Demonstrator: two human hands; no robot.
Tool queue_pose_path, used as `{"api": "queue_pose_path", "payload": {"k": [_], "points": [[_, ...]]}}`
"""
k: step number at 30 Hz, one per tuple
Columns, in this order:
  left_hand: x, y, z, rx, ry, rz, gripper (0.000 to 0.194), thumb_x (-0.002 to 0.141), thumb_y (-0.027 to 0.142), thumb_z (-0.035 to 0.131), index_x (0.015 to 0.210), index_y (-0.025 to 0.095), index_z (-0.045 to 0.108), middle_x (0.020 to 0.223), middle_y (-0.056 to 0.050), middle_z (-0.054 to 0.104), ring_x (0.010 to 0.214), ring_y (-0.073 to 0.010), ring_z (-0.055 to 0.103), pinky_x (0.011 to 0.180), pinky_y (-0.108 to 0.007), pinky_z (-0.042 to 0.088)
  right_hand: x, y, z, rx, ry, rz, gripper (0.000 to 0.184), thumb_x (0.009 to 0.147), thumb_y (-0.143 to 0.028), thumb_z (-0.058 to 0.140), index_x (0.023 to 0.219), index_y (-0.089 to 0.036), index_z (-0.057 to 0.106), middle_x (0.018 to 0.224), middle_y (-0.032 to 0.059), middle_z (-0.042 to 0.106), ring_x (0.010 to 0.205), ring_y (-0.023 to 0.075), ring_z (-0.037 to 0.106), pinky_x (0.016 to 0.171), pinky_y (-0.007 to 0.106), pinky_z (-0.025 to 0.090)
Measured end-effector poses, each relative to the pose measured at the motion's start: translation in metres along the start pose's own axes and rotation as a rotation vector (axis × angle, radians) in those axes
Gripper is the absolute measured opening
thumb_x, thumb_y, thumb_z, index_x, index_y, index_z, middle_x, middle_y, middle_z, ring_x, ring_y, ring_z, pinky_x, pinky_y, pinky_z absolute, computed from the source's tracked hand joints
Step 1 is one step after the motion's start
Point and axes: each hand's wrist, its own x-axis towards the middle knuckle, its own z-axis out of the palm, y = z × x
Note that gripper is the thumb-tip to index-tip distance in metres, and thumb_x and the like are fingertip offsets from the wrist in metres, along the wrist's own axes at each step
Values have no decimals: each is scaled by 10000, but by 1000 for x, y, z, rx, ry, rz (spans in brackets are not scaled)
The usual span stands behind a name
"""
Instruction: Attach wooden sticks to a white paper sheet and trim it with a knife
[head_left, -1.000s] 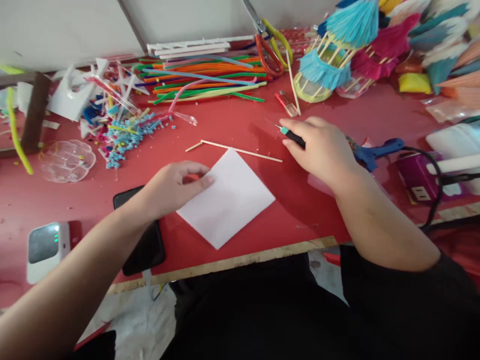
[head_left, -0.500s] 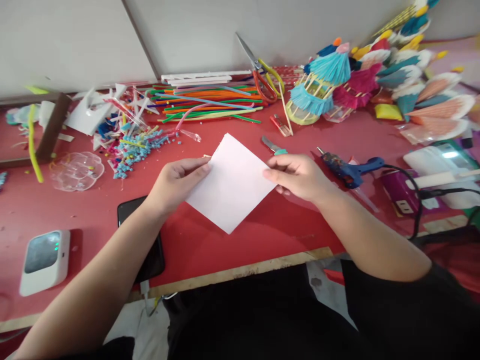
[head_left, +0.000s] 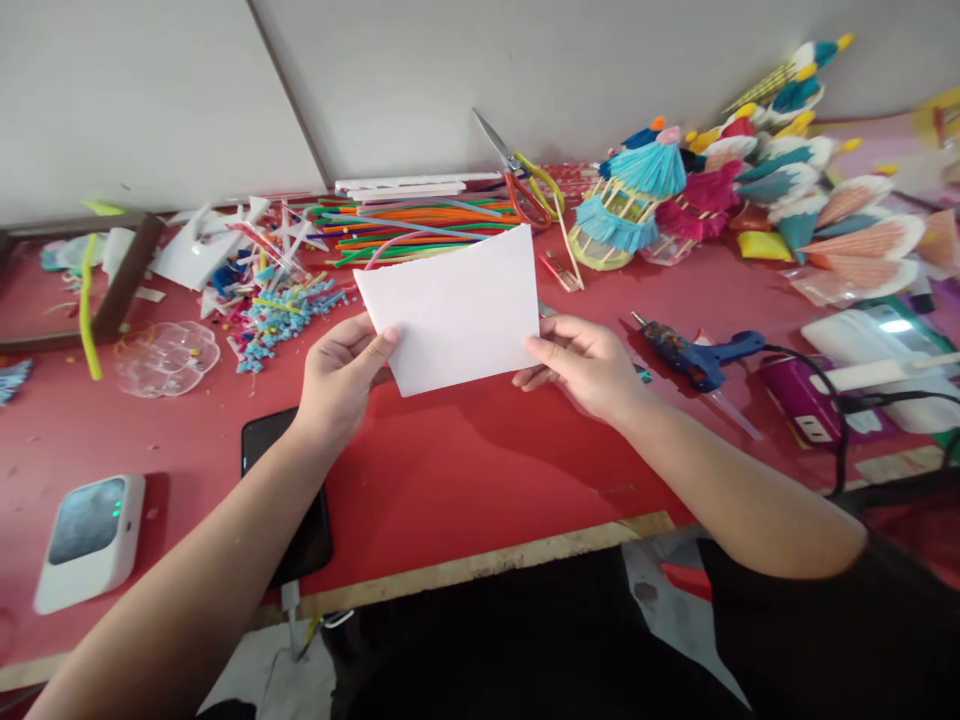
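A white sheet of paper (head_left: 461,310) is held up above the red table, its face tilted toward me. My left hand (head_left: 341,375) pinches its left edge, thumb in front and fingers behind. At the right edge, my right hand (head_left: 581,360) grips it the same way, with some fingertips showing below the sheet. Behind the paper lies a bundle of coloured pipe cleaners (head_left: 420,215), partly covered by it. A small knife near my right hand is mostly hidden.
Scissors (head_left: 517,165) lean at the back near paper-roofed models (head_left: 626,205). A glue gun (head_left: 694,350) lies right, its cable beside a purple power strip (head_left: 806,400). Left are blue scraps (head_left: 289,315), a clear flower-shaped dish (head_left: 166,358), a black phone (head_left: 304,530) and a white device (head_left: 90,540).
The paper has turned from a diamond position to a nearly level one and been raised and tilted upright. Both hands still hold it. The view has shifted slightly.
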Motion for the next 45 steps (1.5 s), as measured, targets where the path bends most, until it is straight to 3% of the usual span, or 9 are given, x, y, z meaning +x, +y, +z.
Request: {"api": "queue_pose_path", "payload": {"k": [9, 12, 14, 20, 25, 29, 33, 40, 45], "points": [[3, -3, -3, -11, 22, 11, 380, 795, 435, 736, 1120, 240, 700, 1085, -53, 755, 931, -226, 724, 694, -319, 632, 1, 1, 0, -23, 11, -7, 363, 727, -481, 800, 846, -165, 666, 750, 21, 680, 569, 140, 668, 571, 305, 608], [3, -2, -3, 6, 31, -10, 333, 787, 433, 735, 1044, 225, 690, 1071, -58, 753, 930, -228, 723, 687, -320, 633, 2, 2, 1, -15, 43, -64, 363, 716, -483, 808, 864, -177, 680, 763, 14, 687, 561, 135, 664, 569, 306, 607], [3, -2, -3, 0, 2, -34, 326, 767, 403, 754, 1021, 217, 672, 1077, -64, 749, 946, -235, 721, 703, -332, 635, 3, 3, 0, -15, 87, -98, 368, 710, -496, 809, 870, -191, 682, 753, 5, 687, 556, 136, 660, 569, 312, 606], [0, -2, -3, 124, -169, -64, 568, 611, 331, 884, 1101, 184, 638, 1120, -93, 729, 1025, -271, 695, 826, -376, 619, 5, 5, -5, -52, 261, -207, 329, 722, -548, 784, 808, -248, 680, 668, -25, 667, 512, 130, 606, 535, 320, 571], [-2, 1, -5, 74, -198, -123, 465, 656, 449, 854, 984, 205, 632, 931, -39, 720, 789, -186, 695, 616, -266, 589, 7, 10, -10, -86, 389, -295, 265, 759, -518, 761, 844, -270, 729, 716, -22, 693, 569, 143, 618, 555, 328, 553], [-2, 4, -6, 5, -189, -181, 436, 726, 533, 783, 992, 231, 616, 901, -37, 733, 683, -144, 680, 528, -217, 538, 8, 12, -11, -147, 469, -365, 196, 748, -452, 782, 837, -278, 764, 808, -14, 742, 741, 170, 678, 709, 345, 570], [-3, 6, -6, 64, -273, -187, 494, 734, 546, 776, 1072, 228, 607, 889, -58, 749, 763, -188, 719, 564, -247, 574, 3, 7, -9, -246, 434, -398, 133, 769, -402, 768, 815, -278, 779, 819, -5, 757, 775, 175, 689, 714, 331, 561], [-5, 4, -5, 127, -370, -129, 546, 709, 415, 838, 1172, 215, 631, 872, -40, 748, 767, -182, 717, 521, -223, 578, -2, 1, -5, -314, 319, -370, 182, 755, -462, 780, 769, -281, 767, 751, -4, 737, 702, 172, 656, 643, 324, 534], [-8, 3, -3, 146, -352, -82, 520, 712, 328, 837, 1194, 220, 676, 832, -25, 754, 685, -151, 699, 524, -219, 574, -2, 3, -5, -278, 278, -331, 182, 782, -464, 762, 812, -284, 773, 757, -4, 722, 685, 154, 626, 622, 304, 507]]}}
